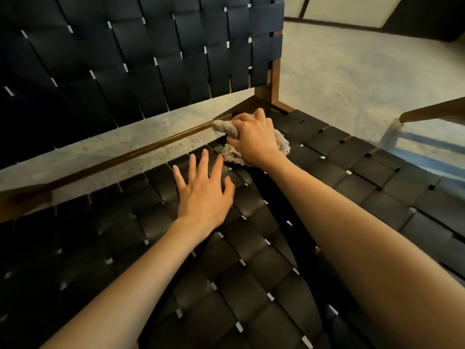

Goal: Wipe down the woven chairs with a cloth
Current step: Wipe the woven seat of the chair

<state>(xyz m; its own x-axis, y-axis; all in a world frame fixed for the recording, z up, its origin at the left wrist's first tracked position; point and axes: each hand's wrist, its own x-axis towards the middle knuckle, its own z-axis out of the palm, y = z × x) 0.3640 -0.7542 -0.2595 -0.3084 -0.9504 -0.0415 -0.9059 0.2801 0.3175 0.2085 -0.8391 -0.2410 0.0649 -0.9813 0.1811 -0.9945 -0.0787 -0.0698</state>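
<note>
A chair with a seat of dark woven straps point(339, 172) and a woven backrest point(151, 59) on a brown wooden frame point(275, 79) fills the view. My right hand point(254, 139) grips a crumpled beige cloth point(230, 153) and holds it against the back right part of the seat, close to the rear wooden rail point(130, 153). Just to its left, my left hand point(203, 195) lies flat on the seat straps with its fingers spread and straight, holding nothing.
Grey concrete floor point(339, 71) shows behind and to the right of the chair. A wooden part of another piece of furniture point(432, 110) juts in at the right edge. A pale wall panel point(352, 8) stands at the top right.
</note>
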